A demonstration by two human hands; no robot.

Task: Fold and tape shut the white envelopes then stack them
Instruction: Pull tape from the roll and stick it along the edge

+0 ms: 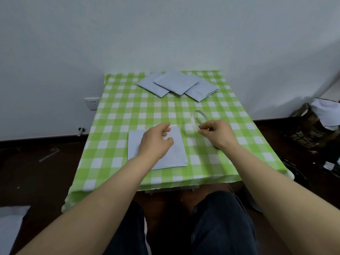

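Green-and-white checked cloth (128,111) covers the table (244,155), which stands against a pale wall (165,34). Near envelope (135,146), white, lies flat on the cloth at the front-centre of the table, long edges running roughly away from the person. Left hand (156,142) is over this envelope's right half with the fingers loosely curled and holding nothing, thumb and index apart; I cannot tell whether the palm touches the paper. Right hand (219,133) is just right of the envelope, thumb and index tip pressed together, pinching the loose end of the clear tape roll (200,115). The roll sits just beyond the fingertips, tilted, and its see-through film is blurred, so the exact run of the strip cannot be told. A small dark object (217,148) shows under the right wrist, too hidden to name. At the far edge of the table three more white envelopes overlap in a loose fan: left envelope (149,85), middle envelope (176,81) on top of both, right envelope (202,91). These are well apart from the near one. Off the table: wall socket (92,103) at left, camouflage bag (311,129) with white contents on the floor at right, white sheet (11,227) on the floor at lower left. The person's knees in dark trousers (220,218) are at the bottom.
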